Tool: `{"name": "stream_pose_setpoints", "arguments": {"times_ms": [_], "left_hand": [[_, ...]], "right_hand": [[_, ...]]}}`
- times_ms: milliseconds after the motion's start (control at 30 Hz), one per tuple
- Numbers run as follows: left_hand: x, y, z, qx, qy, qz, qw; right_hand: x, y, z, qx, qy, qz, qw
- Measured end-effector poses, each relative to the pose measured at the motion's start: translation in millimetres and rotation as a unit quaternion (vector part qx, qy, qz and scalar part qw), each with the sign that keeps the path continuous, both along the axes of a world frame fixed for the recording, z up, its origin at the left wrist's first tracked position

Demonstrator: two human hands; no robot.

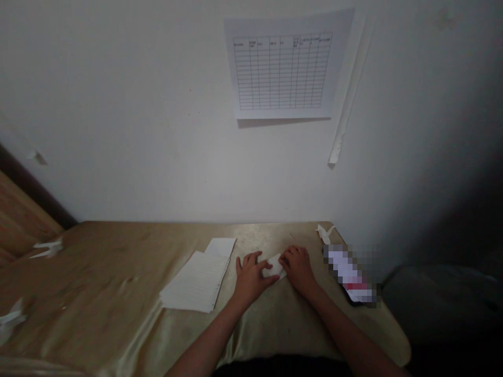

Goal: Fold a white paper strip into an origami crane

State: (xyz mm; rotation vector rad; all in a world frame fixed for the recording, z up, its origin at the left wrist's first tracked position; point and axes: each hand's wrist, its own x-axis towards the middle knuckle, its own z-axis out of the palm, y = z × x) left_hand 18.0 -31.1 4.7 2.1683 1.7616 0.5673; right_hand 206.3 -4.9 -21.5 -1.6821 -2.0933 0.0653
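At the far left, a brown wooden panel (23, 204) stood beside the table (110, 272), which was spread with a shiny gold-tan cloth, wrinkled toward the near side. Torn white paper scraps lay at its left, one near (11, 317) and one farther off (47, 247). Behind it rose a plain pale grey wall (149, 157), marked with a few small specks.

Right of the bare cloth was a loose stack of white lined paper sheets (196, 283), fanned unevenly, with a ragged punched right edge. Just beside it, the left hand (253, 273) rested with thumb and forefinger a little apart on a small, white, folded-looking piece of paper (276, 266). That piece lay between the hands, set aslant and partly covered by fingers. The right hand (297, 266) bunched its fingers over the right end; whether its grip pinched or merely pressed, I could not tell.

Above hung a white printed sheet with a ruled grid (283, 73), then a slanting white strip (349, 99). Farther right on the table were a crumpled white scrap (324, 235) and a dark-edged, phone-like slab (349, 272), its face pixelated. Beyond sat a dim grey shape.
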Motion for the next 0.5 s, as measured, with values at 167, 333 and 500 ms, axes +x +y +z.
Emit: {"name": "stream_pose_setpoints", "arguments": {"times_ms": [167, 333, 500], "left_hand": [[-0.2, -0.9, 4.5, -0.009, 0.004, 0.0, 1.0], [-0.7, -0.2, 2.8, -0.007, 0.001, -0.002, 1.0], [-2.1, 1.7, -1.1, -0.003, 0.003, -0.006, 1.0]], "right_hand": [[-3.5, -2.8, 2.9, -0.009, -0.007, -0.028, 1.0], [-4.7, -3.6, 4.4, -0.018, -0.003, -0.034, 0.999], [-7.1, -3.4, 5.0, -0.022, -0.014, -0.043, 0.999]]}}
